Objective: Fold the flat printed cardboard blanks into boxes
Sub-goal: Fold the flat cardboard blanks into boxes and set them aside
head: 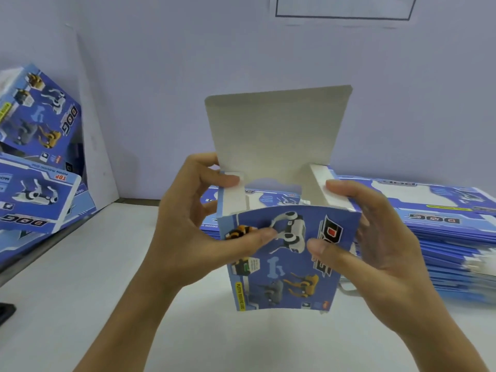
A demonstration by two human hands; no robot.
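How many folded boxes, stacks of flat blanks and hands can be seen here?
Box being folded, held in both hands: 1
Finished boxes piled at the left: 2, upper and lower
Stack of flat blanks behind and to the right: 1
Hands: 2, left hand and right hand
Total: 6

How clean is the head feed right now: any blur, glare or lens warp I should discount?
Head view: even, soft light, no glare; box in both hands is fairly sharp; stack of flat blanks at right smears toward the edge; wide-angle warp bows the folded boxes at left; only a faint shadow on the table.
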